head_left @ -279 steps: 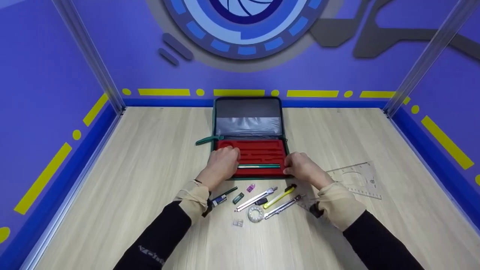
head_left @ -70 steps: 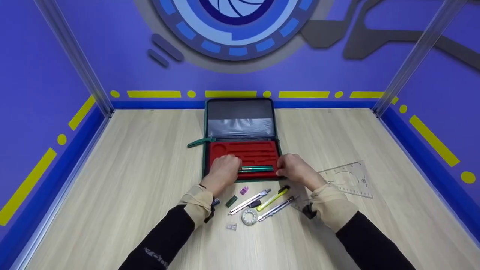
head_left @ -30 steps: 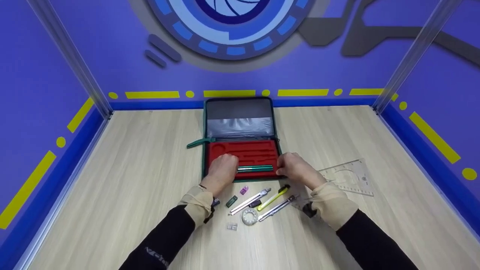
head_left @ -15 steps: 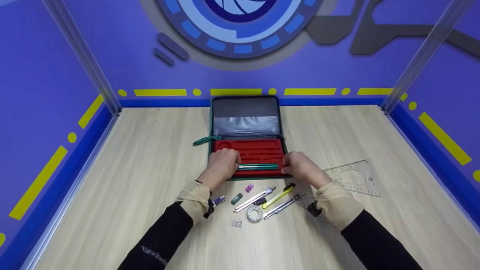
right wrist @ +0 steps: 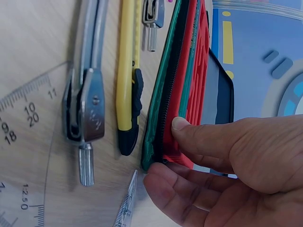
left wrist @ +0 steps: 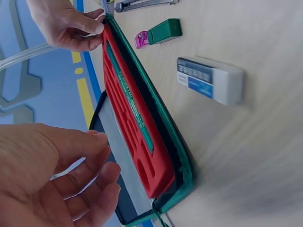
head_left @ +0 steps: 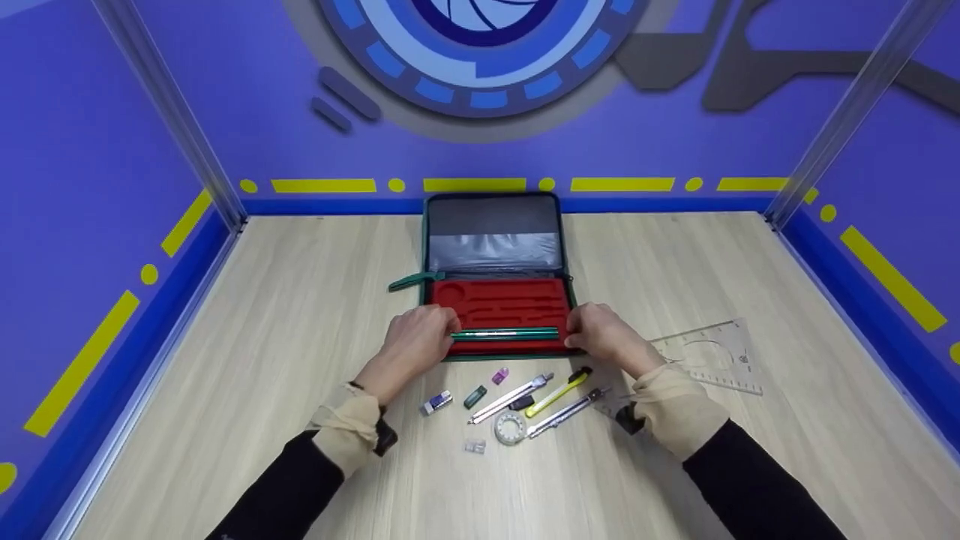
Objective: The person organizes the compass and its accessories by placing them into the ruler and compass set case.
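Observation:
An open zip case [head_left: 493,214] with a red moulded tray [head_left: 517,289] stands at the back of the table. Green pencils [head_left: 506,334] lie along the tray's front slot. My left hand [head_left: 414,341] is by the tray's left front corner; in the left wrist view its loosely bent fingers [left wrist: 102,177] hold nothing and are apart from the pencils. With my right hand [head_left: 604,334] I pinch the case's right front corner. The right wrist view shows the thumb [right wrist: 189,130] on the red tray and the other fingers curled below the edge.
In front of the case lie an eraser [head_left: 437,403], a green block [head_left: 475,397], a small pink item [head_left: 500,376], a compass [head_left: 510,399], a yellow cutter [head_left: 559,391], a second compass [head_left: 566,414], a tape roll [head_left: 511,427] and a clear piece [head_left: 475,446]. A set square [head_left: 739,352] lies right.
A green pencil that lay beside the eraser earlier is gone from there, and the tray's front slot holds more than one. My left hand has since let go and drawn back left. The right stays.

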`<state>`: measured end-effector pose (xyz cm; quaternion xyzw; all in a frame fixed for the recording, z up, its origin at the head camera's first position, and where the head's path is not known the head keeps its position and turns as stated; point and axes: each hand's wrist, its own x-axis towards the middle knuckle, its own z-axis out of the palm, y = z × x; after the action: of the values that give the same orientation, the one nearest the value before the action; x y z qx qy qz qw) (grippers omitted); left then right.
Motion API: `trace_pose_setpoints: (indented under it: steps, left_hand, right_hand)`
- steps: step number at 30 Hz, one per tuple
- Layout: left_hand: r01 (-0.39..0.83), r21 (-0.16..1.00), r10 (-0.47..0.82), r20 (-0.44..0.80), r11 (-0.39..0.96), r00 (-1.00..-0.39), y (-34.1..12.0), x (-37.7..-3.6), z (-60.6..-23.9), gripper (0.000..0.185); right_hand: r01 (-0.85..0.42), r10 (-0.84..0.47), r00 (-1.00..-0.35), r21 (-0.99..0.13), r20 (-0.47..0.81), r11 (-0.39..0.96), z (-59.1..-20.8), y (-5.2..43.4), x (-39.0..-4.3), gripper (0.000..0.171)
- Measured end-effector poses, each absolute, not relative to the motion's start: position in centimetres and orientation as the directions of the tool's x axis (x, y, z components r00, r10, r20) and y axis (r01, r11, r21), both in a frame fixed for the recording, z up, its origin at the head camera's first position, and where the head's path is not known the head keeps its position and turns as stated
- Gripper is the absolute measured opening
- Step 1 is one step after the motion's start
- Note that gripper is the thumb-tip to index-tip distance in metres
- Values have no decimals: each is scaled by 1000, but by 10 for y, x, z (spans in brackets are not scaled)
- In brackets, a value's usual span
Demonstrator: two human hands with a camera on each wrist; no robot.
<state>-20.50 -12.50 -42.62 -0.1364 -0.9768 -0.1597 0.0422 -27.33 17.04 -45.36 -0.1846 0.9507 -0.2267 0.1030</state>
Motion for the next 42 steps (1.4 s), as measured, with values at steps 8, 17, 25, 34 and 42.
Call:
trace_pose_setpoints:
  steps: [8,17,25,34,42]
  left_hand:
    - [317,263,282,161,911,-946,-136,-181,-422,8]
    - [275,300,251,116,914,-961,-146,-158,-425,23]
    - [264,302,255,69,916,-964,-147,-142,-437,17]
    - [256,284,252,49,924,-966,-143,-132,-455,20]
    - [250,251,236,88,935,-968,-135,-129,-469,21]
  right_hand:
    - [-288,-392,-911,-484,-126,826,-452,170,-273,8]
    - [-285,-392,-912,-498,-122,819,-451,172,-273,7]
    - [-284,-386,-914,-485,-124,827,-451,172,-273,6]
    - [-306,-404,-908,-487,-107,818,-454,173,-273,8]
    - [-327,-424,-898,-468,-115,821,-454,173,-273,11]
